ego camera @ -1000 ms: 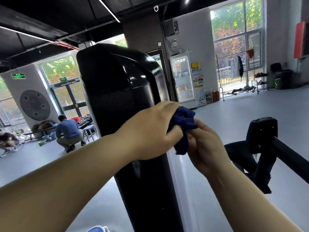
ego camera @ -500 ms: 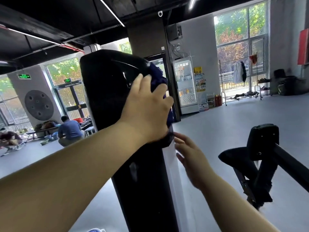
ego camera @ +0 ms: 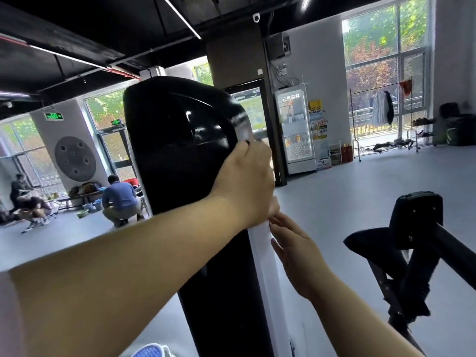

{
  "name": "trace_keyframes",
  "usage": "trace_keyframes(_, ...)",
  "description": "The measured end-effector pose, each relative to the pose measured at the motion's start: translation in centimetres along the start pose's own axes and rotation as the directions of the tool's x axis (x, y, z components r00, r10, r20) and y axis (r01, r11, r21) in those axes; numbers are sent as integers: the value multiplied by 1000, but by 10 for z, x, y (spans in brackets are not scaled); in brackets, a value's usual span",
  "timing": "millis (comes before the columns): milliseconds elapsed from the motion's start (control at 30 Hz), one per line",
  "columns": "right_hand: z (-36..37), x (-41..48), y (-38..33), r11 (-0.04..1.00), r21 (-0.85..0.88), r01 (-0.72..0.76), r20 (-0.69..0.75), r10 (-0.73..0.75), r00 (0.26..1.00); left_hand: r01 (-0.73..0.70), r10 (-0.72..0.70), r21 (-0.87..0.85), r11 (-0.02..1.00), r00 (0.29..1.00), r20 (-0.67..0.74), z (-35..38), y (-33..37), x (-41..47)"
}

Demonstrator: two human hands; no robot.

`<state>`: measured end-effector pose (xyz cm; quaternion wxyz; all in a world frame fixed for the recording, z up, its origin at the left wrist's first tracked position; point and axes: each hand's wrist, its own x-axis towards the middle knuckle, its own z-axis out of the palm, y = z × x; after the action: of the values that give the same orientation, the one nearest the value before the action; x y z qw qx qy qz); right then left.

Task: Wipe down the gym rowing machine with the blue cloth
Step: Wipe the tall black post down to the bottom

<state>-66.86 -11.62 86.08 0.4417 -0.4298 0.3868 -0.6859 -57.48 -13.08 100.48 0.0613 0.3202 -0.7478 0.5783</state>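
The rowing machine's tall glossy black housing [ego camera: 180,140] stands upright right in front of me, with a white strip [ego camera: 265,269] down its right edge. My left hand [ego camera: 244,184] wraps over the housing's upper right edge. The blue cloth [ego camera: 247,142] lies under that hand, and only a dark sliver shows at the fingertips. Just below, my right hand [ego camera: 296,251] touches the white strip with straight fingers and holds nothing.
The machine's black rail [ego camera: 458,256] and a black padded part [ego camera: 417,220] stick out at the right. A person [ego camera: 119,202] crouches on the grey floor far left. A drinks fridge [ego camera: 296,132] and a clothes rack [ego camera: 381,112] stand at the back.
My left hand took the cloth from both hands and slid it up and over to the housing's right edge. My right hand let go and now rests flat on the white strip.
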Motion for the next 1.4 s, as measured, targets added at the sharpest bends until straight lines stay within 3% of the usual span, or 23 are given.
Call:
trace_keyframes(100, -1, 1, 0, 1000, 8, -10, 9, 10, 1000, -255, 254, 19, 967, 965, 61, 10, 5, -22)
trace_keyframes(167, -1, 1, 0, 1000, 0, -13, -9, 13, 1000, -322, 320, 23, 947, 946, 54, 14, -8, -14)
trace_keyframes(267, 3, 0, 2, 1000, -28, 3, -40, -5, 999, -158, 155, 89, 984, 987, 33, 4, -31, 15)
trace_keyframes(333, 7, -2, 4, 999, -43, 17, -48, -19, 999, -4, 3, 53, 999, 1000, 26, -2, -28, 22)
trace_keyframes(367, 9, -3, 5, 999, -46, 26, -49, -28, 998, 7, -8, 36, 999, 999, 33, -1, -20, 20)
trace_keyframes(467, 13, -7, 9, 997, -66, 51, -42, -54, 998, -264, 270, -64, 962, 954, 132, 7, 13, -6)
trace_keyframes(533, 15, -10, 11, 995, -93, 46, -45, -51, 998, -369, 377, -80, 926, 912, 160, 8, 13, -11)
trace_keyframes(600, 15, -12, 15, 993, -113, 31, -58, -37, 998, -329, 320, 52, 943, 937, 140, 3, -2, 6)
trace_keyframes(667, 18, -14, 16, 994, -103, 22, -71, -29, 997, -129, 114, 158, 979, 988, 100, -6, -25, 28)
trace_keyframes(733, 20, -14, 17, 995, -95, 25, -85, -33, 996, 48, -55, 177, 983, 998, 37, -13, -40, 40)
trace_keyframes(767, 22, -15, 17, 995, -97, 26, -87, -34, 996, 59, -64, 158, 986, 998, 26, -12, -39, 40)
trace_keyframes(867, 26, -18, 17, 994, -105, 25, -94, -34, 995, -160, 158, 42, 986, 986, 56, 2, -11, 14)
trace_keyframes(933, 26, -22, 19, 992, -123, 15, -92, -26, 995, -383, 386, -44, 923, 918, 88, 11, 8, -8)
trace_keyframes(1000, 23, -26, 21, 989, -150, -1, -91, -13, 996, -495, 498, -51, 867, 861, 106, 14, 5, -12)
trace_keyframes(1067, 19, -28, 24, 988, -152, -26, -91, 12, 996, -448, 439, 62, 892, 891, 119, 12, -7, -1)
trace_keyframes(1133, 18, -29, 26, 989, -141, -50, -90, 37, 995, -250, 239, 132, 959, 967, 93, 5, -18, 9)
trace_keyframes(1200, 17, -29, 29, 989, -142, -49, -91, 36, 995, -117, 107, 119, 986, 991, 81, 3, -13, 10)
trace_keyframes(1233, 19, -29, 30, 988, -147, -39, -93, 25, 995, -119, 111, 97, 988, 990, 89, 4, -3, 5)
trace_keyframes(1300, 20, -31, 35, 984, -172, -36, -108, 17, 994, -288, 283, 8, 958, 946, 155, 12, 28, -15)
trace_keyframes(1400, 20, -38, 49, 971, -232, -56, -128, 26, 991, -556, 575, -146, 818, 789, 218, 27, 54, -41)
